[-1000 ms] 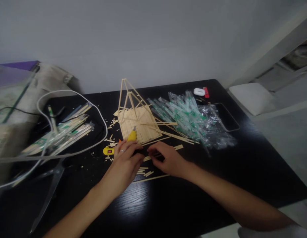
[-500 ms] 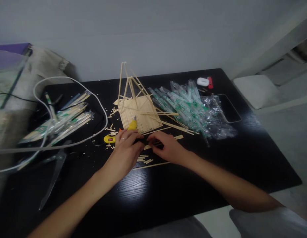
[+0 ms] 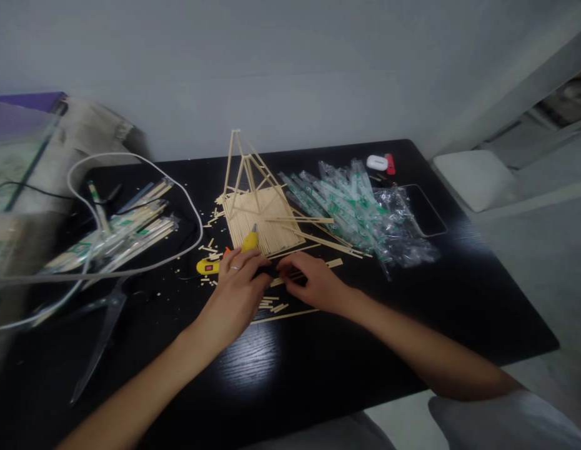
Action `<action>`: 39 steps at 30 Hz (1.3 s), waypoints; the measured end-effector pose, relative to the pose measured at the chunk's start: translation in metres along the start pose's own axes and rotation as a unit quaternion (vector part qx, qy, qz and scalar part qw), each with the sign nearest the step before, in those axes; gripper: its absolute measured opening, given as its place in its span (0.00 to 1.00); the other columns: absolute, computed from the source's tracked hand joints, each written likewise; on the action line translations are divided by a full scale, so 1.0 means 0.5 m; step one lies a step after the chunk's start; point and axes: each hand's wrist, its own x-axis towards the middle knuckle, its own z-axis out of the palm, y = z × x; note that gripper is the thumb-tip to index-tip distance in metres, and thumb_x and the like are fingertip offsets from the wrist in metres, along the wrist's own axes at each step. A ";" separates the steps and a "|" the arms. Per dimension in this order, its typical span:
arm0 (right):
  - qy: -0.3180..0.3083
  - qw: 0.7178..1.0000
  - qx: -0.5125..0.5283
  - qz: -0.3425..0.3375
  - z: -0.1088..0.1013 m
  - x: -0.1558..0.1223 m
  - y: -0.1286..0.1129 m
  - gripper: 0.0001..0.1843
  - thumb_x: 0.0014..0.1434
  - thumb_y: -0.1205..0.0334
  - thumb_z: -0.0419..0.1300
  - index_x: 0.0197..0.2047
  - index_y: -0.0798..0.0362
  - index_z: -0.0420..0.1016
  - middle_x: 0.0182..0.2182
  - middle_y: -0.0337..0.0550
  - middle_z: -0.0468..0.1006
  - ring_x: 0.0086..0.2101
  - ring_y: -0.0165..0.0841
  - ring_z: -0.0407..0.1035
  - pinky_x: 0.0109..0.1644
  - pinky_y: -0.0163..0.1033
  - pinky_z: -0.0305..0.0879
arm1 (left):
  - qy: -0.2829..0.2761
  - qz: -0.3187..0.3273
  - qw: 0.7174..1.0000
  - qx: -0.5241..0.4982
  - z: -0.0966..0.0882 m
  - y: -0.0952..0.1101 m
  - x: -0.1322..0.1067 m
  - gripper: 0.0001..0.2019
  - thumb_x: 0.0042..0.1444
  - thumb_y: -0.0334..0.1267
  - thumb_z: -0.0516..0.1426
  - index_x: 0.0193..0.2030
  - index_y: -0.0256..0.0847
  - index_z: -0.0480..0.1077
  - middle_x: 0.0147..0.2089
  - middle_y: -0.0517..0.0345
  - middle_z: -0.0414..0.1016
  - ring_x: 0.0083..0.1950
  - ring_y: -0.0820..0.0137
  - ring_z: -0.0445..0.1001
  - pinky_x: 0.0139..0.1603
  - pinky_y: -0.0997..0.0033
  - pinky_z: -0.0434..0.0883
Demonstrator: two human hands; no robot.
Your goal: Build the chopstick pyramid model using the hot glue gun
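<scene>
My left hand [image 3: 234, 295] and my right hand [image 3: 312, 283] meet at their fingertips on the black table [image 3: 318, 369], both curled around a small dark thing I cannot make out and a thin wooden stick [image 3: 309, 272]. A ring shows on my left hand. Just beyond the left fingers lies a yellow glue gun [image 3: 227, 256]. Behind it stands a stick model [image 3: 260, 209]: a flat slab of sticks with a pointed frame rising from it. Short stick offcuts [image 3: 274, 306] lie under my hands.
A heap of chopstick wrappers [image 3: 360, 215] lies at the right, with a white case [image 3: 377, 162] and a red item behind. Wrapped chopsticks [image 3: 117, 234], a white cable loop [image 3: 131, 162] and scissors [image 3: 100, 337] are at the left. A phone [image 3: 424, 209] lies far right.
The view shifted up and down as my head moved. Both hands stay together at the same spot on the table, fingers pinched.
</scene>
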 end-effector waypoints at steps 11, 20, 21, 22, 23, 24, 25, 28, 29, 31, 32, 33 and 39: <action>-0.002 1.000 -0.011 0.010 0.003 -0.001 0.001 0.14 0.60 0.75 0.62 0.47 0.52 0.76 0.41 0.43 0.82 0.42 0.36 0.76 0.51 0.44 0.73 | -0.001 0.000 1.000 0.002 0.001 -0.001 -0.002 0.09 0.67 0.27 0.59 0.42 0.44 0.79 0.55 0.52 0.81 0.65 0.54 0.71 0.74 0.41 0.57; 0.007 1.000 -0.010 0.002 0.007 -0.004 0.008 0.13 0.60 0.75 0.63 0.47 0.52 0.76 0.42 0.44 0.82 0.42 0.37 0.76 0.51 0.43 0.73 | -0.009 -0.001 1.000 0.001 0.001 0.001 -0.003 0.11 0.65 0.25 0.58 0.43 0.43 0.80 0.56 0.51 0.81 0.65 0.53 0.72 0.74 0.39 0.58; 0.007 1.000 -0.011 0.000 0.007 -0.003 0.007 0.13 0.60 0.75 0.63 0.47 0.52 0.76 0.42 0.44 0.82 0.42 0.37 0.76 0.51 0.43 0.73 | -0.008 -0.004 1.000 -0.002 0.001 0.001 -0.003 0.11 0.65 0.25 0.58 0.43 0.44 0.80 0.56 0.51 0.81 0.65 0.54 0.72 0.74 0.39 0.58; 0.007 1.000 -0.011 0.001 0.007 -0.003 0.006 0.13 0.61 0.75 0.62 0.47 0.52 0.76 0.42 0.45 0.82 0.42 0.37 0.76 0.51 0.44 0.74 | -0.007 -0.007 1.000 -0.004 0.001 0.002 -0.003 0.11 0.65 0.25 0.58 0.43 0.44 0.80 0.56 0.51 0.81 0.65 0.54 0.72 0.74 0.39 0.58; 0.007 1.000 -0.011 0.002 0.007 -0.003 0.005 0.13 0.61 0.75 0.62 0.47 0.52 0.76 0.42 0.45 0.82 0.42 0.37 0.76 0.51 0.44 0.74 | -0.006 -0.010 1.000 -0.006 0.001 0.002 -0.004 0.11 0.65 0.25 0.59 0.43 0.44 0.81 0.56 0.51 0.81 0.65 0.54 0.72 0.74 0.39 0.58; 0.007 1.000 -0.011 0.003 0.007 -0.003 0.005 0.13 0.61 0.75 0.62 0.47 0.52 0.76 0.42 0.45 0.82 0.42 0.37 0.76 0.51 0.44 0.74 | -0.005 -0.011 1.000 -0.007 0.001 0.002 -0.004 0.11 0.65 0.26 0.58 0.43 0.44 0.81 0.56 0.51 0.81 0.65 0.54 0.72 0.74 0.39 0.58; 0.005 1.000 -0.012 0.003 0.007 -0.003 0.005 0.13 0.61 0.75 0.62 0.47 0.52 0.76 0.42 0.45 0.82 0.42 0.37 0.76 0.51 0.44 0.74 | -0.005 -0.012 1.000 -0.007 0.001 0.002 -0.004 0.11 0.65 0.26 0.58 0.43 0.44 0.81 0.56 0.51 0.81 0.65 0.54 0.72 0.75 0.39 0.58; 0.004 1.000 -0.020 -0.003 0.007 -0.003 0.006 0.13 0.60 0.74 0.62 0.47 0.53 0.76 0.42 0.45 0.82 0.42 0.37 0.76 0.51 0.44 0.74 | -0.007 -0.010 1.000 -0.004 0.002 0.001 -0.005 0.12 0.64 0.25 0.59 0.43 0.45 0.81 0.56 0.50 0.81 0.65 0.53 0.73 0.75 0.39 0.58; 0.004 1.000 -0.022 -0.004 0.006 -0.003 0.006 0.13 0.60 0.74 0.62 0.47 0.53 0.76 0.42 0.45 0.82 0.42 0.37 0.76 0.51 0.44 0.74 | -0.007 -0.009 1.000 -0.003 0.002 0.001 -0.005 0.12 0.64 0.24 0.59 0.43 0.45 0.81 0.56 0.50 0.81 0.65 0.53 0.73 0.75 0.39 0.58; 0.006 1.000 -0.026 -0.005 0.006 -0.003 0.007 0.13 0.61 0.74 0.62 0.47 0.52 0.76 0.42 0.44 0.82 0.42 0.37 0.76 0.51 0.44 0.73 | -0.008 -0.007 1.000 -0.001 0.003 0.000 -0.005 0.12 0.64 0.24 0.59 0.43 0.44 0.81 0.56 0.51 0.81 0.65 0.53 0.72 0.75 0.39 0.58; 0.006 1.000 -0.027 -0.006 0.006 -0.003 0.007 0.13 0.61 0.74 0.62 0.47 0.52 0.76 0.42 0.44 0.82 0.43 0.37 0.76 0.50 0.43 0.73 | -0.008 -0.006 1.000 0.001 0.003 0.000 -0.006 0.12 0.64 0.24 0.58 0.43 0.44 0.80 0.56 0.51 0.81 0.65 0.54 0.72 0.75 0.39 0.57; 0.005 1.000 -0.028 -0.006 0.006 -0.003 0.007 0.13 0.61 0.74 0.62 0.47 0.52 0.76 0.41 0.44 0.82 0.43 0.37 0.76 0.50 0.43 0.73 | -0.008 -0.005 1.000 0.002 0.003 0.000 -0.006 0.12 0.65 0.24 0.58 0.43 0.44 0.80 0.56 0.51 0.81 0.65 0.54 0.72 0.75 0.39 0.57; 0.007 1.000 -0.021 -0.010 0.004 -0.001 0.004 0.12 0.61 0.74 0.62 0.47 0.52 0.76 0.41 0.44 0.81 0.42 0.37 0.76 0.50 0.43 0.73 | -0.006 0.000 1.000 0.010 0.004 -0.001 -0.006 0.11 0.65 0.25 0.59 0.43 0.43 0.79 0.56 0.52 0.81 0.65 0.54 0.72 0.75 0.40 0.56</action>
